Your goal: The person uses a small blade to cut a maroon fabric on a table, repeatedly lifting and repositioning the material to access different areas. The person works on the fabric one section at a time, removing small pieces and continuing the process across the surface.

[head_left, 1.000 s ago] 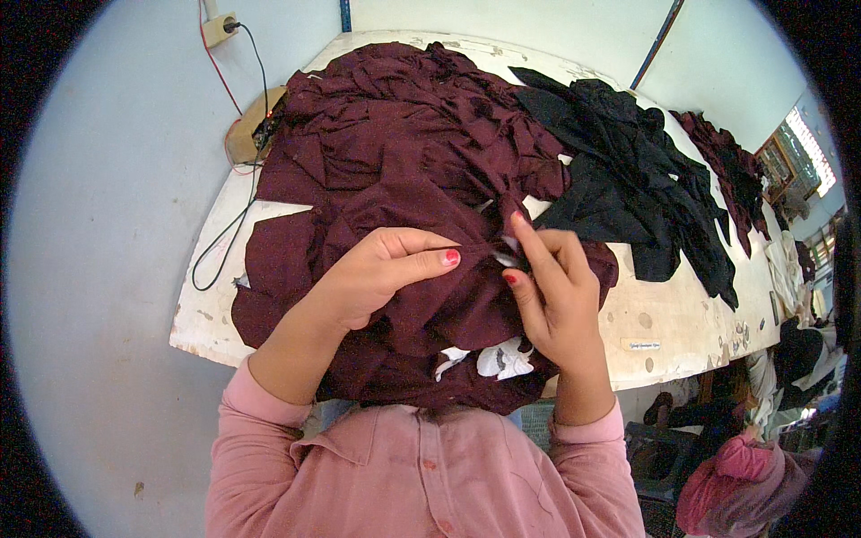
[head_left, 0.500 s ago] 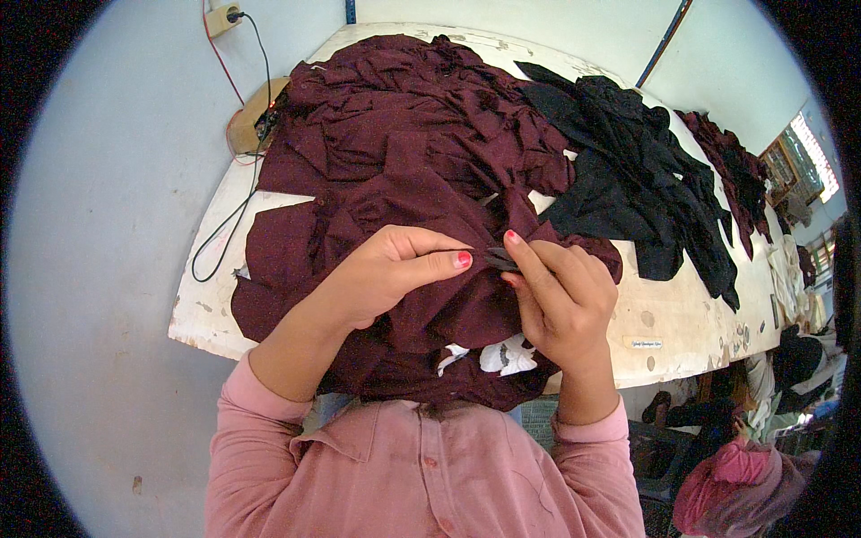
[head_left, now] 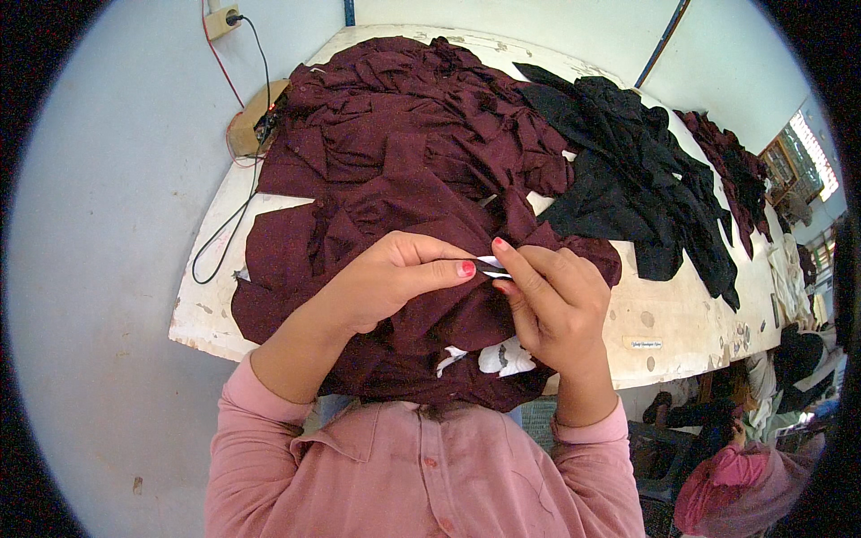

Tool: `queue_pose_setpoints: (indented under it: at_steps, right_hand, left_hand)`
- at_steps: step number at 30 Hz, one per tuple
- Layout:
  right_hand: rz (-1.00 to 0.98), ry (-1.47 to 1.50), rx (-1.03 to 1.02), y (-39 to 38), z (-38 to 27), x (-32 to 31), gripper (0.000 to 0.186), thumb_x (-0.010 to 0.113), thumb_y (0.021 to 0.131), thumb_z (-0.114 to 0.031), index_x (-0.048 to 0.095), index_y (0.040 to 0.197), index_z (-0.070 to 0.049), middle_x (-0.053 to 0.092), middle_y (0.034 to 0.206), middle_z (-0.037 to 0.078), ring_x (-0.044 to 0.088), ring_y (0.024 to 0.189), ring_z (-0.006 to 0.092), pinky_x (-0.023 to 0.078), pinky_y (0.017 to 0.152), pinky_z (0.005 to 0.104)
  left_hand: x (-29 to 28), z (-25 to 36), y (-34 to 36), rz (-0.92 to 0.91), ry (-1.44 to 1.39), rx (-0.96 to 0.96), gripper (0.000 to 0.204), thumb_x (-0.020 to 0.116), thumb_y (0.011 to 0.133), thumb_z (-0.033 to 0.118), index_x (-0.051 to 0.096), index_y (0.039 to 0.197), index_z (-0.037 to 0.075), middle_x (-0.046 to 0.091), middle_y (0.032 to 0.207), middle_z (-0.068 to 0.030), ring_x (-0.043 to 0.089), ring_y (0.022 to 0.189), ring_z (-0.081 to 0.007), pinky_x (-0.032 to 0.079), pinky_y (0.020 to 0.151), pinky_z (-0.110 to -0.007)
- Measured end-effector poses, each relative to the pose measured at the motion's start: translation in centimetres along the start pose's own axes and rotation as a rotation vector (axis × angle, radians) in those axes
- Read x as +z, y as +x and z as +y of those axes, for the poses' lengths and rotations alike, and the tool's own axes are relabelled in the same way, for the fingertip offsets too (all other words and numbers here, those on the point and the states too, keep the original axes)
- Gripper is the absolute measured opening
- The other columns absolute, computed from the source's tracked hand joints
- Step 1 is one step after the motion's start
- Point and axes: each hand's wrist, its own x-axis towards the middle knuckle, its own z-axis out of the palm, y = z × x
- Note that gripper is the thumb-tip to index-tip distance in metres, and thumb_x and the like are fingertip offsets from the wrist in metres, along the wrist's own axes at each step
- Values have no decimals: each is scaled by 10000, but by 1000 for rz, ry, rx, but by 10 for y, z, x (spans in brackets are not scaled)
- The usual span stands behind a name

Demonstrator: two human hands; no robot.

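My left hand [head_left: 404,278] pinches a fold of the maroon cloth [head_left: 386,161] between thumb and index finger, just left of the middle. My right hand [head_left: 560,300] is closed on small snips [head_left: 491,269], whose narrow blades lie at my left fingertips, touching or very near the pinched fold; their exact contact is too small to make out. The maroon garments are heaped over the white table [head_left: 206,318]. Below my hands, white pieces with dark markings [head_left: 507,357] show within the heap.
Black garments [head_left: 646,179] and another maroon pile [head_left: 726,170] lie to the right. At back left, cables run from a wall socket [head_left: 221,20] near a brown box [head_left: 242,134]. Another person in pink [head_left: 731,489] is low at the right, below the table's edge.
Both hands have moved closer together. The right fingertips and snips have shifted slightly left and down toward my left fingertips.
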Motion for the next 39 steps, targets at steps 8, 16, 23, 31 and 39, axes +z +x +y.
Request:
queue_pose_setpoints:
  at_steps: [8,16,23,31,39]
  right_hand:
    - [-11,3,1,0,-1,-2,391,736,729,-114,689,1116,-73,630,854,52,537,600,191,399,528,308]
    - [6,-18,-12,-1,-1,-2,403,745,702,-108,697,1101,-78,630,841,45,536,595,186,393,527,306]
    - [39,-63,-59,-5,1,0,419,751,670,-99,706,1086,-74,627,827,37,530,586,179,383,518,298]
    - [43,-63,-78,-4,2,-1,424,751,660,-92,708,1081,-67,629,822,37,526,580,175,372,509,294]
    - [26,57,-53,-3,2,-3,413,753,677,-71,697,1086,-53,631,825,57,535,599,168,393,533,270]
  left_hand:
    - [1,0,-1,-3,-23,19,220,606,934,130,688,1060,-30,696,1006,-64,622,906,-86,488,836,-232]
    - [2,2,0,-11,17,21,217,600,933,138,697,1030,-29,693,978,-38,605,884,-67,474,808,-222]
    - [1,4,1,2,-28,-43,228,586,926,181,707,952,-11,675,924,4,579,844,-51,451,778,-222]
    - [4,7,3,12,-28,-91,242,584,920,216,698,911,2,669,904,8,567,832,-49,436,764,-218]
    - [3,3,3,20,-18,-92,243,583,925,222,700,906,10,667,891,14,566,808,-47,438,753,-219]
